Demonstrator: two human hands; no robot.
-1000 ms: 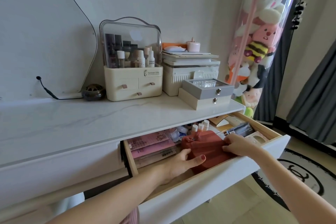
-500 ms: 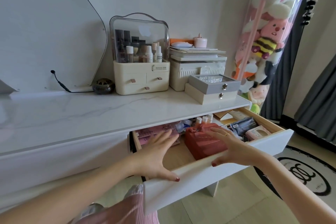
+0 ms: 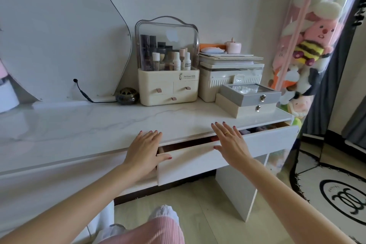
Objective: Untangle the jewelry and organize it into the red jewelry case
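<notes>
White marble-look vanity top [image 3: 83,125] fills your view, with a cosmetics organizer [image 3: 167,77] at twelve o'clock and two stacked jewelry boxes [image 3: 247,100] at one o'clock. Your left hand [image 3: 143,150] and right hand [image 3: 230,142] lie flat, fingers straight, on the front of the drawer [image 3: 198,162], open only a crack. You cannot see the red jewelry case.

White marble-top vanity desk [image 3: 79,125] w/ curved wall mirror [image 3: 59,35]; pale wood floor [image 3: 208,214], round black-and-white rug [image 3: 336,194], grey curtains [image 3: 356,125].
</notes>
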